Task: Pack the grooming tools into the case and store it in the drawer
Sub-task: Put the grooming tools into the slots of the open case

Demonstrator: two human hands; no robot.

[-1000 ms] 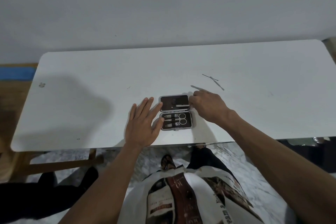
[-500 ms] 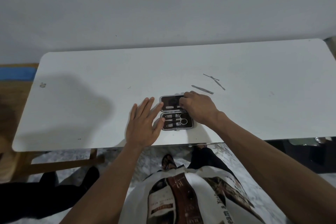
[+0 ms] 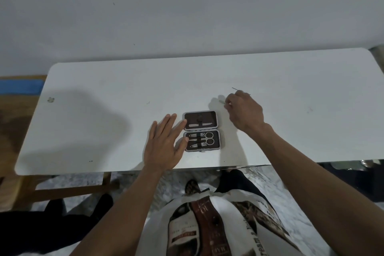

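The grooming case (image 3: 201,131) is lying open near the bench (image 3: 104,114) front edge, the flat-fingered left hand (image 3: 164,145) steadying it; the right hand (image 3: 244,111) is pinching a thin metal tool (image 3: 222,101) just beyond, best lifted level toward an empty strap.

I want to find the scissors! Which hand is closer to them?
Left. The left hand lies flat beside the open case, its fingers touching the edge near the scissors. The right hand is farther back, pinching a thin tool.

Case (image 3: 201,131) open; scissors (image 3: 204,138) inside
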